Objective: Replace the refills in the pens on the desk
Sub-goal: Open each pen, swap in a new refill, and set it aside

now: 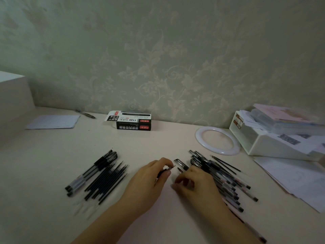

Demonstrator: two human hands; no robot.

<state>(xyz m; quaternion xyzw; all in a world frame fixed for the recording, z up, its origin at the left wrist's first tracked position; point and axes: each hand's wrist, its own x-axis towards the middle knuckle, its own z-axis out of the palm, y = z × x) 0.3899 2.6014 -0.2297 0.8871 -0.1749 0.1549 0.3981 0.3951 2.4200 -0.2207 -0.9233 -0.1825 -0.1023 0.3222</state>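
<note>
Left hand [151, 175] is pinching a light, slippery pen [166, 170] near its tip; right hand [191, 180] is curling, its grasp unclear.

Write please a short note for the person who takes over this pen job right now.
Left hand pinches a pen, tip pointing right. Right hand has curled fingers by a small dark part; its grip is unclear. A loose cap lies just beyond.
Left pile: a few pens with loose refills beside.
Right pile: many pens.
Which pile is finished cannot be told; most pens seem left.
</note>
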